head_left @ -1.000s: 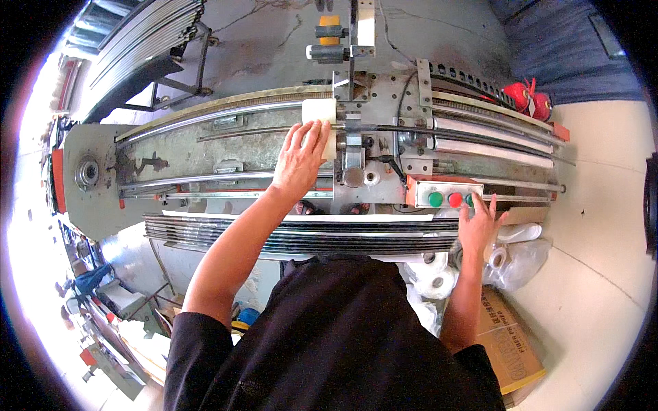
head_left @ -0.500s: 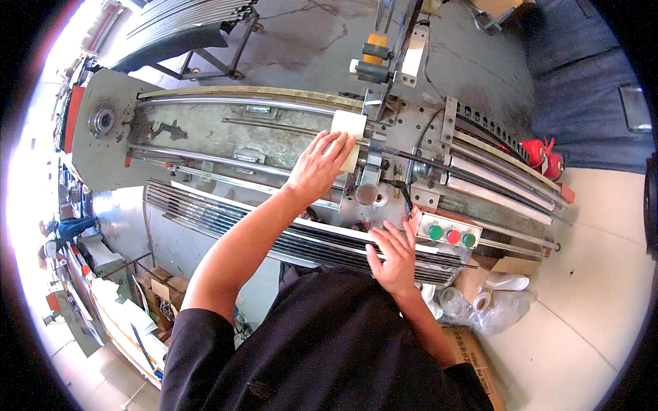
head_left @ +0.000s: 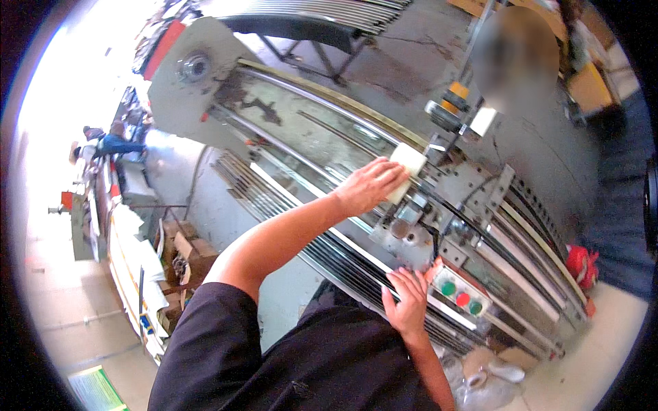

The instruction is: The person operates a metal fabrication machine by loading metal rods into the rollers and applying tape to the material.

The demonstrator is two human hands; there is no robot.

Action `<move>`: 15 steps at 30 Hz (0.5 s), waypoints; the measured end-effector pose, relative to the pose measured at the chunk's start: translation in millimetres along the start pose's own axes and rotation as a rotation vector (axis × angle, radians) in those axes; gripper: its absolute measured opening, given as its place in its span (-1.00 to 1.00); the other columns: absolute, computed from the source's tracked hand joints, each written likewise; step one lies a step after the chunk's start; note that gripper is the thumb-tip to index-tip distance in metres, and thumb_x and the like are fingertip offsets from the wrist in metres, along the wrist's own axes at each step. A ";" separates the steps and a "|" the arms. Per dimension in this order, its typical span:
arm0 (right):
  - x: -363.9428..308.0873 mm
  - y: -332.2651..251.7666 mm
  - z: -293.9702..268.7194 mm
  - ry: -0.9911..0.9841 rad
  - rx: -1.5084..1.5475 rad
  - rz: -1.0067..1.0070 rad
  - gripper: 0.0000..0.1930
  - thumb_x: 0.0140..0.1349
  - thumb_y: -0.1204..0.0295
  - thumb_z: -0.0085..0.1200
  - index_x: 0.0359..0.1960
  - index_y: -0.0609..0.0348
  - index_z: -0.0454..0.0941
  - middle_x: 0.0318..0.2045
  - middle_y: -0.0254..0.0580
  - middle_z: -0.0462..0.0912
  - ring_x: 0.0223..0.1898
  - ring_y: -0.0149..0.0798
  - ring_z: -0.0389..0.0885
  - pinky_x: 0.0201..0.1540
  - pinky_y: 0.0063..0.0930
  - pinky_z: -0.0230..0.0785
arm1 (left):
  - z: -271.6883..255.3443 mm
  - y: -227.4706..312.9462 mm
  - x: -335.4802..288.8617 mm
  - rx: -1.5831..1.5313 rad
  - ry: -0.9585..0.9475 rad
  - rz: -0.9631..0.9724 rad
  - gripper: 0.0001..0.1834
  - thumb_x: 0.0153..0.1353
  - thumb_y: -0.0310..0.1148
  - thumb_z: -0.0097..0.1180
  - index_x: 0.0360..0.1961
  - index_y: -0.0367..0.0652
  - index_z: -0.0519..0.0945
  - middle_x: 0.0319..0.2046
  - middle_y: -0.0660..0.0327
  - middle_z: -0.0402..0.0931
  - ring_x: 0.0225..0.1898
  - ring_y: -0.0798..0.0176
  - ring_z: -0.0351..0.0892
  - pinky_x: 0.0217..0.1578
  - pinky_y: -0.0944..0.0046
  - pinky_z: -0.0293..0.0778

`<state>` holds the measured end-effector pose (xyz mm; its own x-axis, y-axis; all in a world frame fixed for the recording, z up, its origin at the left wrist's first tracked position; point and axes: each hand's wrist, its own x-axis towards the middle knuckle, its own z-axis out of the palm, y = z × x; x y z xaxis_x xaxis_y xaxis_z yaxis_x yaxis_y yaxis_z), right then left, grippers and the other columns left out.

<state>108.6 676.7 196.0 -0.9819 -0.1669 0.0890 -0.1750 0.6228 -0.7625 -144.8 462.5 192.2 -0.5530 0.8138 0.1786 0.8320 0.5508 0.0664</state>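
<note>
My left hand lies over a cream-coloured block on the long machine, its fingers together and bent across it. A thin dark rod runs along the machine bed on the far side of this hand; whether it passes through the block I cannot tell. Beside the block is a metal clamp assembly with a round knob. My right hand hovers with fingers apart and holds nothing. It is just left of a control box with two green buttons and a red one, above a bundle of dark rods.
A rack of metal tubes stands beyond the machine. Its large end plate is at the far left. Cardboard boxes sit to the left, and plastic bags at the lower right. A blurred round patch hides part of the upper right.
The whole view has turned, so the machine now slants down to the right. My left hand is still on the block and my right hand still beside the control box. A blurred patch has appeared.
</note>
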 end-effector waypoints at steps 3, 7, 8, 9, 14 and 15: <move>-4.8 5.4 -4.2 -0.007 0.057 0.012 -0.68 0.34 0.34 0.29 0.06 0.22 0.75 0.07 -0.05 0.80 0.24 0.03 0.68 0.51 0.07 0.22 | -8.1 1.5 -6.7 0.029 -0.011 -0.015 0.01 0.08 -0.17 0.37 0.58 -0.22 0.30 0.42 0.09 0.40 0.47 0.02 0.37 0.57 -0.02 0.27; -1.2 12.4 -6.7 -0.014 0.069 -0.008 -0.68 0.35 0.36 0.26 0.07 0.23 0.74 0.08 -0.04 0.80 0.23 0.04 0.69 0.50 0.07 0.25 | -9.1 2.8 -11.3 0.026 -0.005 -0.019 -0.03 0.13 -0.18 0.33 0.58 -0.20 0.30 0.42 0.11 0.40 0.48 0.04 0.36 0.57 -0.04 0.27; 2.0 11.3 -4.8 -0.008 0.072 -0.020 -0.68 0.35 0.37 0.26 0.07 0.24 0.74 0.08 -0.04 0.80 0.23 0.04 0.69 0.50 0.07 0.25 | -9.0 0.7 -12.8 0.011 0.005 -0.015 -0.04 0.14 -0.18 0.32 0.58 -0.20 0.30 0.41 0.11 0.40 0.47 0.04 0.36 0.57 -0.04 0.27; 6.1 8.8 -3.0 0.017 0.075 -0.046 -0.68 0.35 0.39 0.25 0.07 0.24 0.73 0.08 -0.04 0.79 0.22 0.04 0.69 0.48 0.07 0.27 | -6.6 -2.4 -14.1 0.072 0.035 0.006 -0.02 0.12 -0.16 0.35 0.57 -0.20 0.30 0.41 0.11 0.41 0.47 0.04 0.35 0.57 -0.03 0.26; 25.4 -20.4 28.4 0.173 0.023 -0.056 -0.69 0.33 0.46 0.24 0.09 0.25 0.72 0.08 0.00 0.78 0.21 0.09 0.69 0.44 0.07 0.33 | -19.6 -5.7 -12.6 0.029 0.067 0.026 -0.13 0.18 -0.28 0.28 0.54 -0.23 0.34 0.40 0.13 0.41 0.46 0.05 0.37 0.56 0.01 0.27; 35.7 -29.7 40.2 0.179 -0.001 -0.017 -0.68 0.35 0.46 0.23 0.10 0.24 0.72 0.09 0.01 0.78 0.21 0.10 0.68 0.44 0.08 0.33 | -13.6 -14.6 -15.1 0.051 0.084 0.028 -0.16 0.20 -0.31 0.25 0.53 -0.24 0.36 0.39 0.12 0.43 0.45 0.05 0.38 0.56 0.01 0.27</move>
<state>81.6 621.5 196.0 -0.9760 -0.0387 0.2144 -0.1916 0.6216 -0.7596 -148.0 439.7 201.9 -0.5221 0.8119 0.2613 0.8426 0.5385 0.0104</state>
